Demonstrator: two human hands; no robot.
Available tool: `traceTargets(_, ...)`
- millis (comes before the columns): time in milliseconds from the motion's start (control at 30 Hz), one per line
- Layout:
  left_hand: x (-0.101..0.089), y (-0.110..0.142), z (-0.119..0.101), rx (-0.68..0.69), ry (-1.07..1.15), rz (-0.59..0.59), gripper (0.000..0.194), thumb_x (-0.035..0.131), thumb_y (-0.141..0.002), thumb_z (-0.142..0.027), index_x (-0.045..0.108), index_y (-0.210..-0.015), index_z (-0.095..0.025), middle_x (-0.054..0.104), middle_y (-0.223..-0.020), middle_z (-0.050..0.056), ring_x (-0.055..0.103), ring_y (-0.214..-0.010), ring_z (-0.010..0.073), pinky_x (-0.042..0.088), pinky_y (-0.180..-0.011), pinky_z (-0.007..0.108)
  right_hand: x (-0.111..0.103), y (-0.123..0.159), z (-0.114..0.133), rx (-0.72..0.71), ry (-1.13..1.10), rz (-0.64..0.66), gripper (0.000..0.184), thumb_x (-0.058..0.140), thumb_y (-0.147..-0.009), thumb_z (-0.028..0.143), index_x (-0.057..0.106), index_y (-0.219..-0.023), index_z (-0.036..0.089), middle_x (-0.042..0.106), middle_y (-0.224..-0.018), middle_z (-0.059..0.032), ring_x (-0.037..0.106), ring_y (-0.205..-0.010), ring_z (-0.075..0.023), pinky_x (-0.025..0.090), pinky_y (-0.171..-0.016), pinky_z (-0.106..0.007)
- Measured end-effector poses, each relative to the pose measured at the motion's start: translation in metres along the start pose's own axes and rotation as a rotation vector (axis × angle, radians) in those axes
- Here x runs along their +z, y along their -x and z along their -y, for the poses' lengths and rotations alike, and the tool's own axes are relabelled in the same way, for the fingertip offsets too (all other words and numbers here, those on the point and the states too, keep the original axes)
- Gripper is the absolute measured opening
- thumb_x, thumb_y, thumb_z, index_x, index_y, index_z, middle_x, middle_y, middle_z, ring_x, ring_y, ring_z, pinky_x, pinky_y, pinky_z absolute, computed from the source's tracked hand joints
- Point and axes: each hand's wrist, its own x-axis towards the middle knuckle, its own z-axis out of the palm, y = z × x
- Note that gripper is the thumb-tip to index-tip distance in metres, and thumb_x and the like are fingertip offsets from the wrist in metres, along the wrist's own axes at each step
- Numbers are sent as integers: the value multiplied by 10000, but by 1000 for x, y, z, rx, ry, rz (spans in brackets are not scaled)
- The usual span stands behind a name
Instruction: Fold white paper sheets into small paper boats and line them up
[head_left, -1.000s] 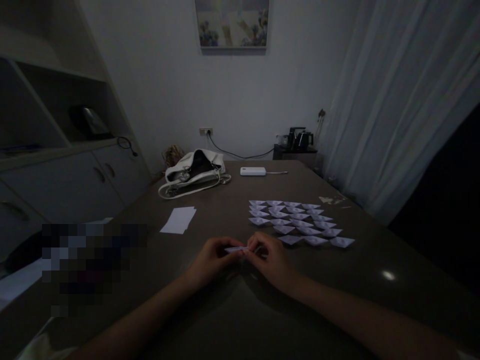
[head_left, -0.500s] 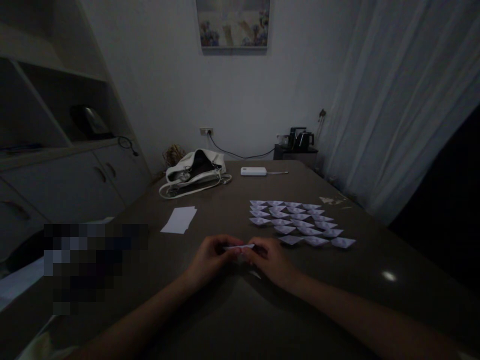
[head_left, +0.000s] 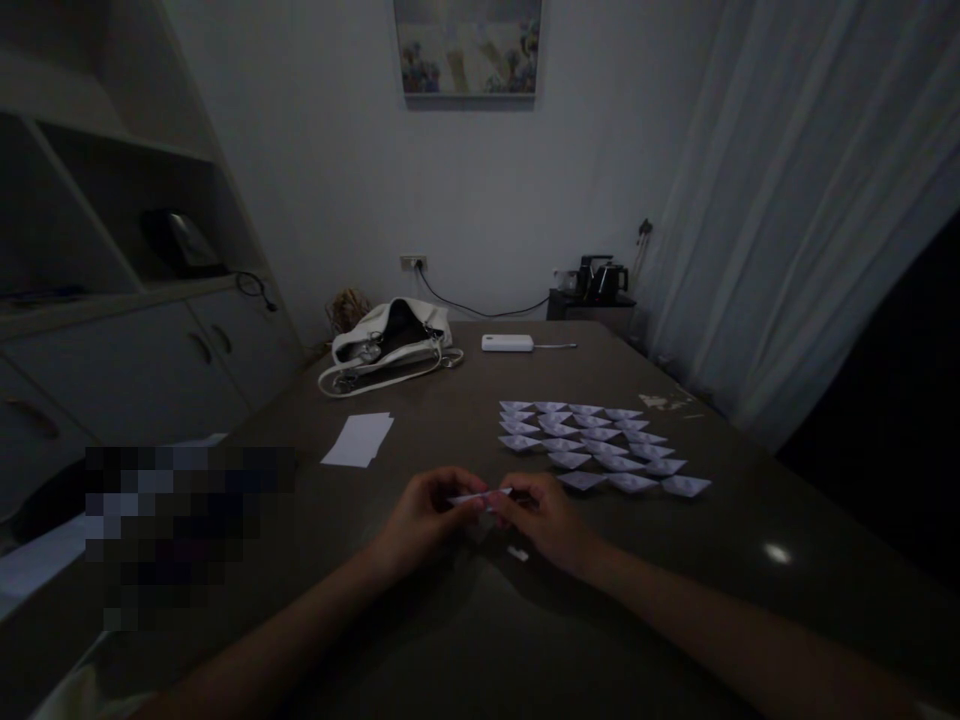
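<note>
Both my hands meet low over the dark table [head_left: 465, 640], pinching one small folded piece of white paper [head_left: 480, 496] between them. My left hand [head_left: 427, 518] grips its left end with curled fingers. My right hand [head_left: 546, 522] grips its right end, fingers closed. Just beyond my right hand lie several finished folded paper boats [head_left: 600, 445] in rows on the table. A tiny white scrap [head_left: 517, 553] lies on the table under my right hand.
A stack of white paper sheets [head_left: 358, 440] lies to the left. A white handbag [head_left: 390, 345] and a white power bank [head_left: 507, 343] with a cable sit at the far end. Cabinets stand on the left, a curtain on the right.
My hands have stayed in place and kept working the paper; the fold has shifted slightly between my fingers, and the white scrap now shows beneath my right hand.
</note>
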Motion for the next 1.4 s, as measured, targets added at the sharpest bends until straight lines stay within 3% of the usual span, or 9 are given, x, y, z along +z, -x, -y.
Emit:
traceTargets(167, 1, -1, 3, -56, -27, 7, 429, 741, -675, -412, 607, -953, -114, 641, -741, 18, 568, -574, 109, 427, -539, 212, -1, -1, -1, -34, 58, -18, 290, 579, -833, 372, 571, -639, 157, 522, -573, 8, 488, -549, -114, 355, -517, -220)
traceTargets(333, -1, -1, 5, -70, -194, 34, 398, 620, -752, -511, 615, -747, -113, 576, -571, -3, 526, -510, 114, 380, -487, 211, -1, -3, -1, -45, 3, -58, 321, 579, -824, 426, 547, -633, 170, 508, -570, 14, 461, -527, -109, 335, -480, -211)
traceTargets(600, -4, 2, 1, -12, -339, 5, 384, 580, -753, -491, 577, -636, -125, 541, -535, -1, 477, -489, 112, 333, -458, 206, -2, -1, -2, -33, 15, -30, 506, 440, -897, 541, 585, -607, 152, 528, -543, -4, 443, -492, -101, 311, -472, -222)
traceTargets(800, 0, 1, 0, -92, -297, -21, 427, 583, -746, -544, 592, -676, -122, 536, -511, -12, 469, -457, 106, 328, -435, 198, -2, -3, -4, -65, 67, -97, 554, 432, -886, 588, 572, -571, 155, 522, -525, -7, 447, -492, -106, 320, -479, -227)
traceTargets(1033, -5, -1, 5, -41, -278, -52, 405, 601, -769, -524, 614, -726, -122, 539, -536, -17, 466, -479, 106, 321, -434, 194, -1, -3, -4, 7, -16, -135, 529, 459, -857, 615, 572, -614, 159, 535, -537, -7, 455, -484, -105, 329, -459, -221)
traceTargets(1133, -4, 1, 2, -35, -284, -38, 405, 586, -778, -521, 605, -726, -120, 543, -551, -12, 472, -496, 110, 327, -448, 199, 0, -3, -3, 35, -91, -117, 495, 497, -830, 620, 591, -678, 158, 555, -560, -5, 483, -492, -105, 354, -466, -215)
traceTargets(1400, -2, 3, 4, 7, -279, -16, 389, 572, -788, -510, 577, -720, -127, 520, -556, -18, 464, -511, 111, 321, -455, 199, -1, -3, -3, 13, -31, -4, 404, 554, -839, 518, 600, -685, 147, 565, -573, 0, 490, -503, -96, 350, -479, -207)
